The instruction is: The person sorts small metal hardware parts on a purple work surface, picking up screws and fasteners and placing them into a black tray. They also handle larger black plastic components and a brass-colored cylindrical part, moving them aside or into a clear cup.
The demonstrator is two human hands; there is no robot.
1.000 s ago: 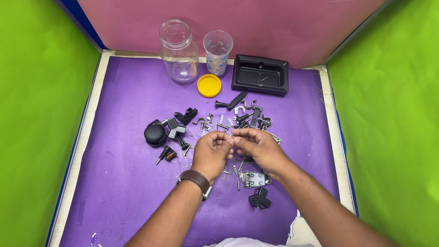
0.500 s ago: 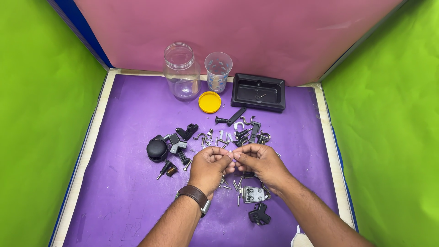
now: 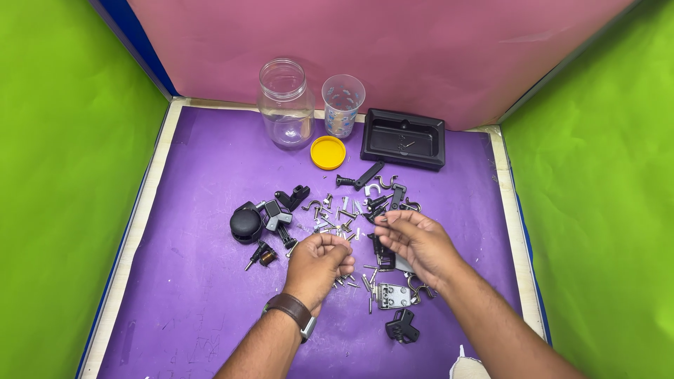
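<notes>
I see the left hand curled into a loose fist over the middle of the purple mat, a brown watch strap on its wrist; the fingers fold inward as if cupping something small, but I cannot tell whether anything lies inside. The right hand hovers just beside it, thumb and forefinger pinched together near the tip; whatever sits between them is too small for me to make out.

Both hands hang directly above the scatter of small metal screws and clips, which lies at the mat's centre, within easy reach, probably so pieces can be picked out one at a time. A silvery hinge plate lies flat toward the near edge, a black plastic bracket just below it; a black caster wheel sits left of the pile.

Along the far edge stand a clear glass jar, open, its round yellow lid flat beside it; a clear plastic cup; and a shallow black rectangular tray.
</notes>
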